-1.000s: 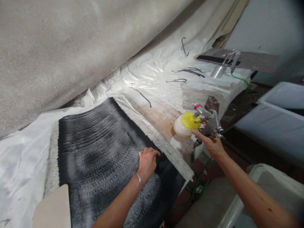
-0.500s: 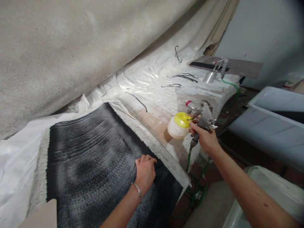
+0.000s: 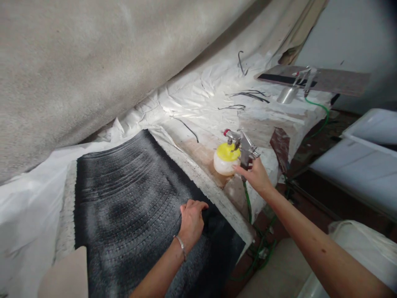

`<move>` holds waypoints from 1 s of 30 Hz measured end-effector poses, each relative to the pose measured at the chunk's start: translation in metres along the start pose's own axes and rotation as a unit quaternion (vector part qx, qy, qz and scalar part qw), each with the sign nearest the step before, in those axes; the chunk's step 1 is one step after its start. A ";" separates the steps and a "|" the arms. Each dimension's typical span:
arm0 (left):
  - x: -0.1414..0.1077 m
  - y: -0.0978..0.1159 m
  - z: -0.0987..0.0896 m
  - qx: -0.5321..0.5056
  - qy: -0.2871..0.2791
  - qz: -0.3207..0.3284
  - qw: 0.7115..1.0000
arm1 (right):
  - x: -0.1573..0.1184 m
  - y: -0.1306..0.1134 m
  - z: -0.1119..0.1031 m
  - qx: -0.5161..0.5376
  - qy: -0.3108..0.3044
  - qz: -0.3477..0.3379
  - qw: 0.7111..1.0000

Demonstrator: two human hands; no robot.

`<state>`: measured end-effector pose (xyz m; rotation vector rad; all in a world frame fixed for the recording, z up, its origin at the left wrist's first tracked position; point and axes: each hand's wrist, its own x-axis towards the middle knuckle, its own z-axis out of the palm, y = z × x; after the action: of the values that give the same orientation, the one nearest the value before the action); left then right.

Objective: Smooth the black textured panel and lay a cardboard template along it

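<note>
My right hand grips the handle of a metal spray gun whose white cup with a yellow lid rests on the bench top. A green hose hangs from the gun's base. My left hand lies fingers curled on a dark, ribbed, sprayed sheet spread across the bench, near its right edge. A bracelet sits on that wrist.
A large grey felt-like sheet hangs over the back. Crumpled white plastic covers the bench. A second spray gun lies on a board at the far right. White tubs stand to the right; hoses coil on the floor.
My right hand has carried the spray gun left and set its cup down on the bench. My left hand has stayed on the dark sheet.
</note>
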<state>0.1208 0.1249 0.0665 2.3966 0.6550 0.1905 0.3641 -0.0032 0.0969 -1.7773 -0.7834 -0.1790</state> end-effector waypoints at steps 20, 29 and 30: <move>-0.013 -0.011 -0.010 -0.031 -0.012 0.019 0.999 | -0.109 -0.047 0.055 -0.194 -0.422 0.010 0.886; -0.016 -0.014 -0.011 -0.022 -0.022 0.029 0.999 | -0.111 -0.046 0.051 -0.161 -0.451 0.021 0.878; -0.017 -0.014 -0.011 -0.023 -0.023 0.031 0.999 | -0.112 -0.048 0.048 -0.145 -0.453 0.021 0.880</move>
<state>0.0972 0.1322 0.0670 2.3728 0.5489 0.1743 0.2378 0.0008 0.0633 -2.1560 -1.4261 0.6543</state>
